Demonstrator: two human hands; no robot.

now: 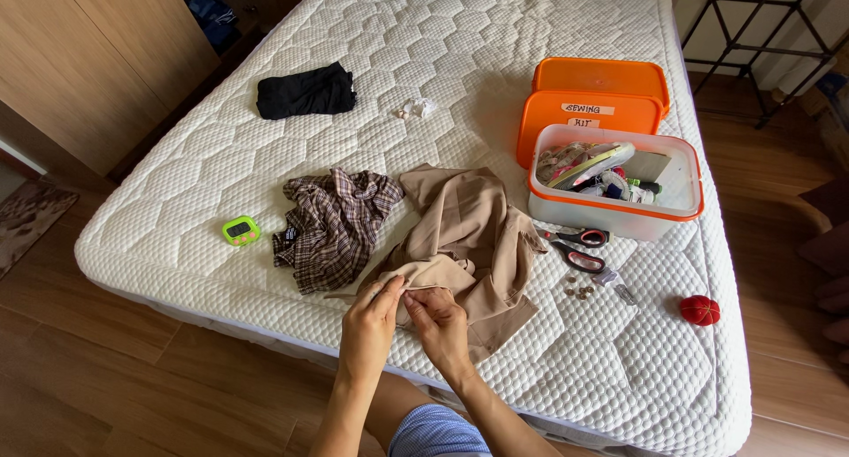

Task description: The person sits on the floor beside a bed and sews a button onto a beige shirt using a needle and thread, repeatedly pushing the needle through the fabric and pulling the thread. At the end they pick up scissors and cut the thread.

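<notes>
Both hands were working at the near edge of a tan garment (469, 236) that lay on the white mattress (495, 59). The left hand (370, 323) had its fingers closed, pinching a fold of the tan cloth. The right hand (439, 320) was closed too, with its fingertips pressed together at the same fold, just beside the left. It was too small to tell if a needle or thread was held there.

This looked like a sewing step, with the person fixing a small spot on the cloth. The next move would likely need small, careful fingers, with the fold kept flat and tight.

A plaid shirt (332, 227) lay touching the tan garment on the left. A green timer (240, 231) sat near the bed's edge. To the right were scissors (579, 249) with red and black handles, some small buttons (579, 291), and a red pincushion (699, 309). An open orange and white box (619, 187) full of sewing things stood behind the scissors. A black cloth (305, 91) lay far back.
</notes>
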